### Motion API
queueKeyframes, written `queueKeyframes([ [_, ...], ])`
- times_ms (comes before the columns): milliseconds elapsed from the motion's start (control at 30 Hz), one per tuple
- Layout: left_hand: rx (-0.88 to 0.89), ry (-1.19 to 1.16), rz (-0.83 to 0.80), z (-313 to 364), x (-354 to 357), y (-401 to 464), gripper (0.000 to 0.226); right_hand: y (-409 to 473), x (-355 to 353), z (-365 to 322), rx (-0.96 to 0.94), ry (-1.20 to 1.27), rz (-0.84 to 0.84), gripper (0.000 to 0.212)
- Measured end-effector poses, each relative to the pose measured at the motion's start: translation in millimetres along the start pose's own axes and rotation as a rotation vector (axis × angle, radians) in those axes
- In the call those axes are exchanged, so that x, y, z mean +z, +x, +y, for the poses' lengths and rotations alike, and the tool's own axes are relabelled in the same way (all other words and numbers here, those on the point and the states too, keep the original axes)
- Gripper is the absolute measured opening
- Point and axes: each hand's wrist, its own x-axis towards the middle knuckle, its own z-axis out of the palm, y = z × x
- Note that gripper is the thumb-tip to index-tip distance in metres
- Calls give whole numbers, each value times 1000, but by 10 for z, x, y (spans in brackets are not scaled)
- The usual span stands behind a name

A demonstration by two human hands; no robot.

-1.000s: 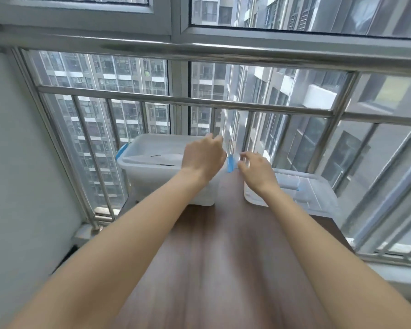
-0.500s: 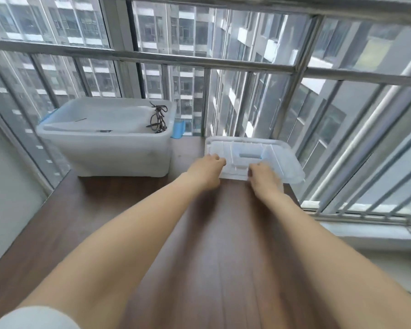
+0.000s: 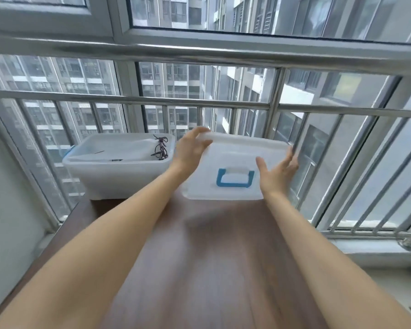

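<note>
A translucent white lid with a blue handle is lifted off the table and tilted toward me. My left hand grips its left edge, fingers curled over the top corner. My right hand holds its right side, thumb on the face and fingers behind the edge. To the left stands the open white storage box with a blue side latch. A dark tangled cord lies in the box's right end.
The brown wooden table runs from me to the window. A steel railing with vertical bars stands right behind the box and lid. A pale wall closes off the left; a window sill lies to the right.
Both hands left the box's blue latch, took the lid lying flat on the table, then raised and tilted it upright. The camera view tipped down, then up again.
</note>
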Motion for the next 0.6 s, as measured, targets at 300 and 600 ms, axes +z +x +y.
queueKeyframes([
  [300, -70, -91, 194, 56, -981, -168, 25, -470, -33, -361, 72, 104, -298, 67],
  [600, -57, 624, 451, -287, -1666, -19, 49, -572, 691, -1023, -85, -29, -358, 48],
])
